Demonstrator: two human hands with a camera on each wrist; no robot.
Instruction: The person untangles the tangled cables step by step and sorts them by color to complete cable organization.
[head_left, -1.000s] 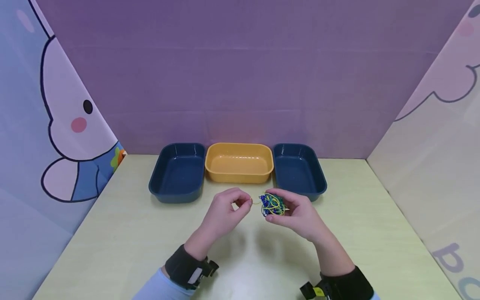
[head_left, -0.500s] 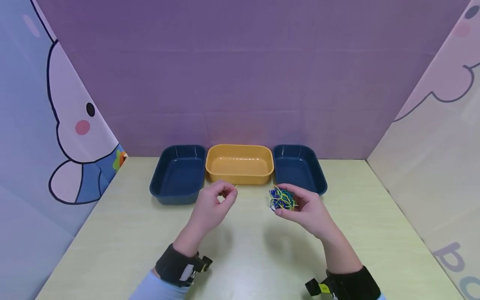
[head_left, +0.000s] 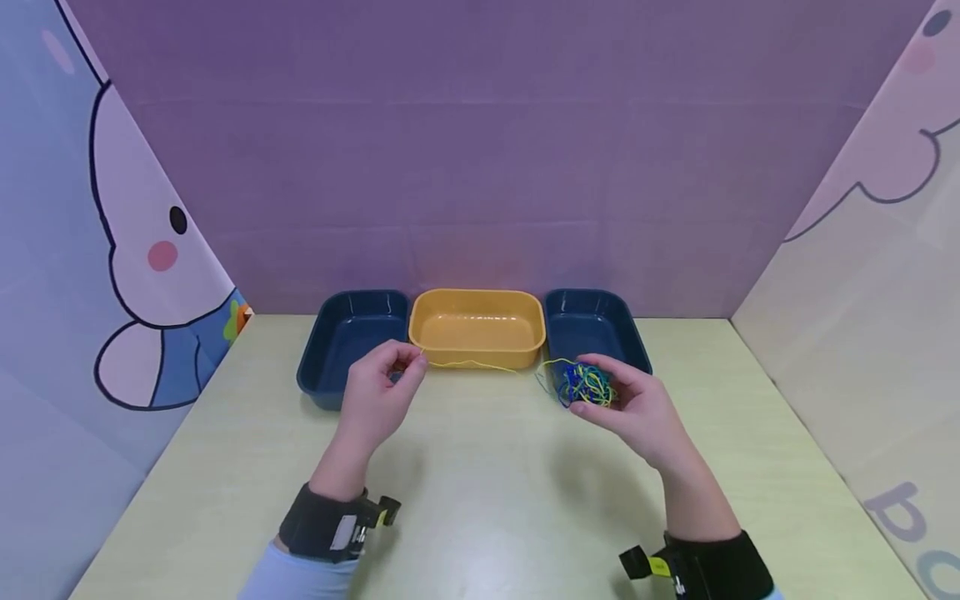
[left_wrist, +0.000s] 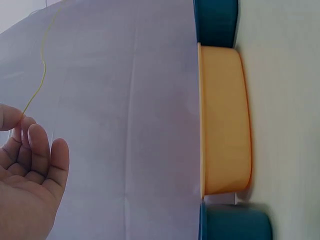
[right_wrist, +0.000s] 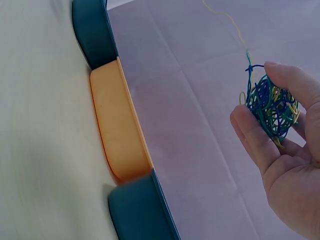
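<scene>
Between thumb and fingertips, my left hand (head_left: 381, 390) pinches the end of a thin yellow string (head_left: 474, 363). The string runs slightly slack across to a tangled ball of blue, green and yellow string (head_left: 587, 385), which my right hand (head_left: 637, 410) grips between thumb and fingers. In the right wrist view a small loose blue-green strand (right_wrist: 249, 70) sticks out of the ball (right_wrist: 274, 107) where the yellow string leaves it. Both hands are raised above the table, the left in front of the left blue tray and the right in front of the right one.
At the back of the table (head_left: 480, 483) stand a yellow tray (head_left: 480, 357), a blue tray (head_left: 322, 379) on its left and another blue tray (head_left: 592, 321) on its right. A purple backdrop (head_left: 480, 167) rises behind them, with printed panels at both sides.
My left hand has moved left and slightly up, drawing out a longer stretch of yellow string. My right hand has shifted right with the tangled ball, so the hands are farther apart.
</scene>
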